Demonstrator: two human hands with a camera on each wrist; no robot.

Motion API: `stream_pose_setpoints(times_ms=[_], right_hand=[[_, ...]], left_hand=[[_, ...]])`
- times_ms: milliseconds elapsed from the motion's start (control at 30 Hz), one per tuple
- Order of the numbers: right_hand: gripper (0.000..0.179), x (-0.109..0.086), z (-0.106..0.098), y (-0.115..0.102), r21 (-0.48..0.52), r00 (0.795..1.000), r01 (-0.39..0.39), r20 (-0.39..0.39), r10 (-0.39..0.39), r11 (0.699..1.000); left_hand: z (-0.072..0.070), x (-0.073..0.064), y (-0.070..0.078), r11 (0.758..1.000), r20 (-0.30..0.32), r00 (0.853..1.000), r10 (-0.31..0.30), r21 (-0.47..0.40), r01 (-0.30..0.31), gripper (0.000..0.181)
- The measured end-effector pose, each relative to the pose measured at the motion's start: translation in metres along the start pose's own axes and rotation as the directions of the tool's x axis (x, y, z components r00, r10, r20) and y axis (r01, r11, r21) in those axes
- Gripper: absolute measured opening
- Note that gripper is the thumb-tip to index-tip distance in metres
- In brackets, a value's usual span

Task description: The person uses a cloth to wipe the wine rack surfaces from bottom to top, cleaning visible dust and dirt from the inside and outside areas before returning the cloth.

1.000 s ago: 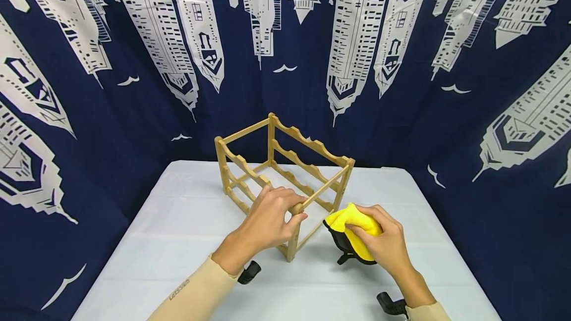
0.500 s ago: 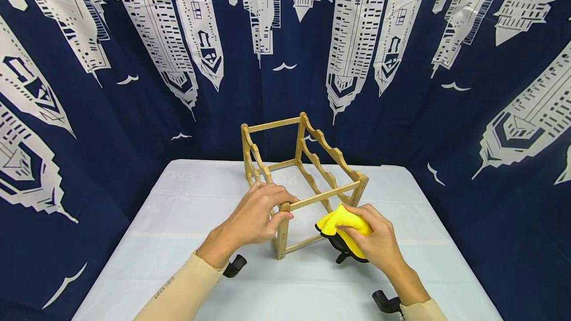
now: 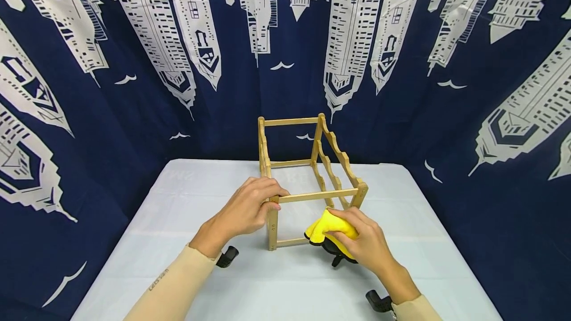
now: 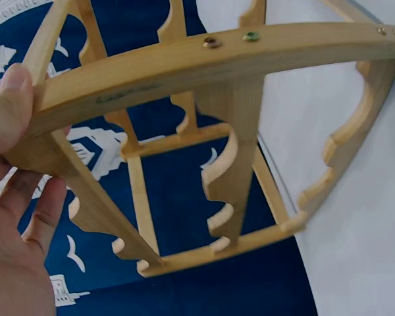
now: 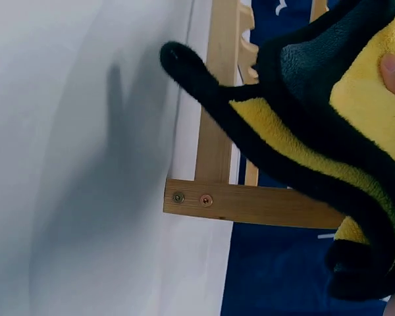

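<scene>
A wooden wine rack (image 3: 317, 195) with scalloped rails stands on the table. My left hand (image 3: 243, 209) grips its near left corner at the top. In the left wrist view, the thumb and fingers of that hand (image 4: 16, 131) lie around the end of a post (image 4: 184, 69) with two screw heads. My right hand (image 3: 363, 239) pinches a bunched yellow cleaning cloth (image 3: 332, 227) with black edging, just in front of the rack's near right post. The right wrist view shows the cloth (image 5: 375, 92) hanging loosely, partly covering that post (image 5: 250, 203).
A white cloth covers the table (image 3: 178, 241). Behind and at the sides hangs a dark blue curtain (image 3: 241, 113) printed with white buildings. Black wrist cameras (image 3: 379, 302) sit below both hands.
The rack has turned, its far end swinging right and its near left corner shifting left with my left hand. My right hand has moved left with the cloth.
</scene>
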State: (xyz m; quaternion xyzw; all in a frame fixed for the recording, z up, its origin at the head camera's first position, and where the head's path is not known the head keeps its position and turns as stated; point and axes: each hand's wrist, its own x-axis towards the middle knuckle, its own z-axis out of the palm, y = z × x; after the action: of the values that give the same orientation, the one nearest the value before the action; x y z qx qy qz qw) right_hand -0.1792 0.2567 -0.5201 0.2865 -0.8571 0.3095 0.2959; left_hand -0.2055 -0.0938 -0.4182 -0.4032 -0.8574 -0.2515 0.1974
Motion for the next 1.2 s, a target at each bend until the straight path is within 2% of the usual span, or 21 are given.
stream_pose_setpoints(times_ms=[133, 267, 400, 533, 633, 700, 833, 900, 1033, 1100, 1200], right_hand=[[0.065, 0.004, 0.01, -0.006, -0.014, 0.999, 0.025, 0.032, -0.025, 1.0], [0.059, 0.013, 0.02, -0.014, 0.011, 0.993, 0.003, 0.119, -0.004, 1.0], [0.051, 0.028, 0.033, -0.022, 0.064, 0.973, -0.042, 0.231, 0.026, 0.997], [0.044, 0.045, 0.05, -0.027, 0.106, 0.943, -0.095, 0.328, 0.055, 0.99], [0.042, 0.054, 0.065, -0.031, 0.136, 0.924, -0.129, 0.376, 0.069, 0.982], [0.042, 0.058, 0.075, -0.032, 0.161, 0.919, -0.144, 0.387, 0.072, 0.976], [0.041, 0.058, 0.089, -0.033, 0.212, 0.931, -0.148, 0.359, 0.064, 0.966], [0.04, 0.057, 0.091, -0.033, 0.252, 0.949, -0.151, 0.308, 0.069, 0.956], [0.04, 0.058, 0.089, -0.037, 0.315, 0.982, -0.155, 0.152, 0.112, 0.936], [0.036, 0.06, 0.089, -0.041, 0.346, 0.987, -0.161, 0.08, 0.142, 0.924], [0.03, 0.062, 0.094, -0.048, 0.406, 0.985, -0.164, 0.018, 0.171, 0.899]], left_hand=[[0.002, -0.002, -0.01, 1.0, -0.015, 1.0, -0.011, -0.004, 0.011, 0.023], [0.002, -0.001, -0.016, 1.0, -0.024, 1.0, -0.014, -0.018, 0.013, 0.024], [0.0, 0.0, -0.019, 0.999, -0.025, 0.999, -0.023, -0.031, 0.022, 0.025], [-0.002, 0.001, -0.022, 0.999, -0.017, 0.999, -0.036, -0.04, 0.036, 0.026], [-0.002, 0.0, -0.023, 0.998, -0.008, 0.999, -0.048, -0.044, 0.048, 0.027], [-0.003, 0.0, -0.023, 0.997, -0.003, 0.999, -0.055, -0.053, 0.054, 0.027], [-0.003, -0.001, -0.023, 0.993, 0.014, 0.998, -0.063, -0.099, 0.064, 0.029], [-0.003, -0.001, -0.024, 0.987, 0.031, 0.997, -0.065, -0.142, 0.069, 0.031], [-0.006, -0.003, -0.026, 0.962, 0.062, 0.993, -0.102, -0.248, 0.114, 0.039], [-0.008, -0.005, -0.028, 0.941, 0.065, 0.989, -0.13, -0.306, 0.143, 0.043], [-0.007, -0.008, -0.03, 0.928, 0.051, 0.987, -0.152, -0.335, 0.16, 0.047]])
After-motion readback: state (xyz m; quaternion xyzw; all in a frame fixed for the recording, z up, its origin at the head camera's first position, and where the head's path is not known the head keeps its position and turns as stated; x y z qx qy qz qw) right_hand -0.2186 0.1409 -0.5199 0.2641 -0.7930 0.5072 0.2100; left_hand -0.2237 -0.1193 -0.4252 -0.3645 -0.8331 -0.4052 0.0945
